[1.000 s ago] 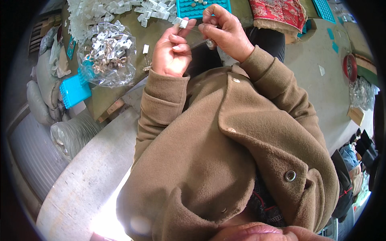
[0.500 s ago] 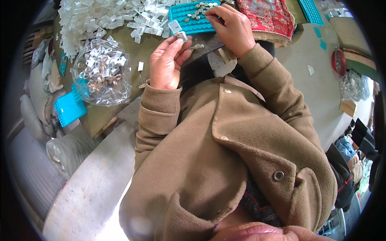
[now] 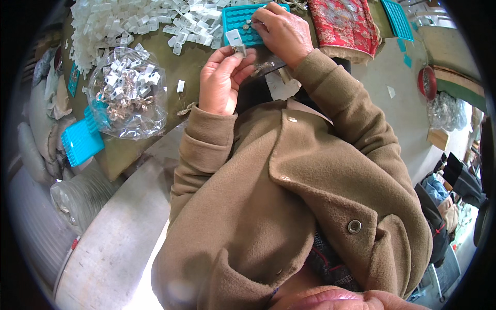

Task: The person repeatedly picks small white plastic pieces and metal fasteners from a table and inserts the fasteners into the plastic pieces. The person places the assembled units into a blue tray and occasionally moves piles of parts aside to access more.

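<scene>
Between the thumb and fingers of my left hand (image 3: 221, 85) is a small clear-white plastic box (image 3: 235, 39), its lid tipped up. My right hand (image 3: 285, 35) reaches over a turquoise tray (image 3: 231, 16) with rows of round hollows. Its thumb and fingertips are drawn together at the tray surface, and whatever they may hold is too small to make out. A few small round silvery pieces (image 3: 247, 25) lie in the tray beside those fingertips. The hand covers the tray's right part.
A large heap of white plastic boxes (image 3: 119, 23) spreads over the table's far left. Nearer stands a clear bag (image 3: 129, 98) of boxes and brownish cord-like pieces, beside turquoise trays (image 3: 82, 142). A red floral cloth (image 3: 343, 26) lies right of the tray; one loose box (image 3: 181, 86) rests near my left hand.
My right hand has shifted left over the tray and now hides more of the silvery pieces. My left hand has moved slightly right with the box.
</scene>
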A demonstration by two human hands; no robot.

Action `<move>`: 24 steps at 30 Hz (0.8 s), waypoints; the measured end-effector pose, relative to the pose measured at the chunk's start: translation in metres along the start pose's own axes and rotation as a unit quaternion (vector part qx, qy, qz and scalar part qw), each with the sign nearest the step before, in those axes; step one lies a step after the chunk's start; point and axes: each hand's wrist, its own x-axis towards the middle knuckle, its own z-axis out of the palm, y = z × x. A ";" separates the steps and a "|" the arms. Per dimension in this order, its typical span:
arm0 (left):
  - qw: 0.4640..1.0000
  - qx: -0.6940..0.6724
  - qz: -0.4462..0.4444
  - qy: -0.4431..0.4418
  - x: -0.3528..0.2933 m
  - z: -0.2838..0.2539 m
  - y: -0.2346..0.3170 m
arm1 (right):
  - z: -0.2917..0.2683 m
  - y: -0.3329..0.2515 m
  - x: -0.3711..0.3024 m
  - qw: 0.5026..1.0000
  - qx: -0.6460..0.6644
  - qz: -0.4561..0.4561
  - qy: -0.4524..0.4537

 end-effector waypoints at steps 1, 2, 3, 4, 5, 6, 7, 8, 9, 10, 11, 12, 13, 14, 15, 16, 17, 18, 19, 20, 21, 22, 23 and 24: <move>1.000 -0.027 -0.006 0.004 0.001 -0.002 0.001 | -0.001 -0.002 0.000 1.000 -0.006 0.004 -0.001; 0.999 -0.039 -0.005 0.003 0.001 -0.004 0.003 | -0.002 -0.004 0.001 1.000 0.015 0.008 0.007; 0.999 -0.034 -0.007 0.003 0.002 -0.006 0.003 | -0.002 -0.005 0.002 0.999 0.036 0.012 0.014; 0.999 -0.032 -0.007 0.003 0.003 -0.007 0.003 | -0.002 -0.006 0.003 0.998 0.057 0.015 0.022; 0.999 -0.032 -0.005 0.007 0.004 -0.008 0.003 | -0.002 -0.007 0.004 0.997 0.070 -0.001 0.014; 1.000 -0.020 -0.001 -0.002 0.004 -0.008 0.002 | -0.001 -0.007 0.006 0.996 0.084 -0.017 0.006; 1.000 -0.009 0.006 -0.007 0.005 -0.008 0.001 | 0.000 -0.007 0.007 0.995 0.098 -0.033 0.000; 1.000 0.001 0.013 -0.013 0.005 -0.008 0.000 | 0.002 -0.006 0.009 0.996 0.079 -0.041 -0.025; 1.000 0.007 0.020 -0.013 0.005 -0.008 0.000 | 0.002 -0.005 0.009 0.996 0.060 -0.049 -0.050; 0.999 0.013 0.026 -0.013 0.005 -0.008 0.000 | 0.003 -0.004 0.009 0.995 0.041 -0.056 -0.077; 0.999 0.019 0.031 -0.011 0.005 -0.007 -0.001 | 0.003 -0.003 0.007 0.994 0.030 -0.063 -0.088; 1.000 0.016 0.025 -0.007 0.004 -0.007 0.000 | 0.003 -0.001 0.007 0.992 0.019 -0.070 -0.100; 1.000 0.014 0.020 -0.004 0.003 -0.007 0.001 | 0.003 0.001 0.007 0.991 0.008 -0.078 -0.111; 1.000 0.009 0.019 0.001 0.003 -0.007 0.001 | 0.004 0.001 0.008 0.991 0.007 -0.073 -0.108; 1.000 0.016 0.012 0.004 0.002 -0.006 0.002 | 0.005 0.001 0.008 0.991 -0.003 -0.081 -0.107; 1.000 0.019 0.008 0.010 0.002 -0.006 0.002 | 0.006 0.001 0.011 0.990 -0.012 -0.090 -0.105; 1.000 0.016 0.007 0.008 0.002 -0.005 0.003 | 0.006 -0.001 0.012 0.990 -0.022 -0.098 -0.103; 1.000 0.012 0.002 0.013 0.001 -0.006 0.004 | 0.004 -0.003 0.013 0.992 0.004 -0.088 -0.093; 1.000 0.002 -0.002 0.010 0.001 -0.006 0.005 | 0.001 -0.005 0.014 0.993 0.029 -0.078 -0.082; 1.000 -0.010 -0.004 0.010 0.001 -0.006 0.006 | -0.003 -0.007 0.015 0.994 0.055 -0.069 -0.072; 1.000 -0.010 -0.003 0.011 0.000 -0.006 0.007 | -0.008 -0.009 0.015 0.991 0.088 -0.053 -0.083; 1.000 -0.011 -0.002 0.015 -0.001 -0.006 0.007 | -0.015 -0.012 0.013 0.988 0.121 -0.036 -0.095; 1.000 -0.013 -0.001 0.022 -0.001 -0.006 0.008 | -0.021 -0.015 0.010 0.982 0.153 -0.019 -0.105; 1.000 -0.001 0.005 0.016 -0.002 -0.005 0.008 | -0.026 -0.018 0.005 0.969 0.209 0.022 -0.133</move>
